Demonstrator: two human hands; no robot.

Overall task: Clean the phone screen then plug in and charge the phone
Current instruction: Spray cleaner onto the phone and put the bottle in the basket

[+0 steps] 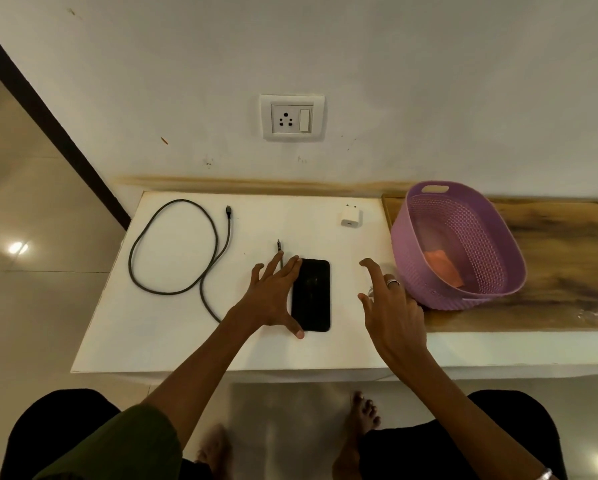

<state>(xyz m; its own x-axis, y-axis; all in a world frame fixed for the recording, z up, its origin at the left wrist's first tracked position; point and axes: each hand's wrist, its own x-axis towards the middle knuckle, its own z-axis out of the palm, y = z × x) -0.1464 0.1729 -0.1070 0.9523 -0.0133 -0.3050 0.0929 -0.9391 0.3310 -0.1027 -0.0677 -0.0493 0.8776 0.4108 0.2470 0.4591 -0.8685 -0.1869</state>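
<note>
At the bottom of the frame are the person's knees in dark cloth and two bare feet on the floor. The left hand (273, 299) is spread wide, its fingers lying against the left edge of the black phone (311, 295) in the centre. The right hand (391, 303), with a ring, hangs open near the purple basket (463, 292), holding nothing. An orange cloth (442, 266) lies in the basket, partly blurred. The grey cable (173, 247) loops at left; the left hand covers part of it. A white adapter (350, 216) stands on the white worktop (186, 341). A wall socket (291, 117) is above.
</note>
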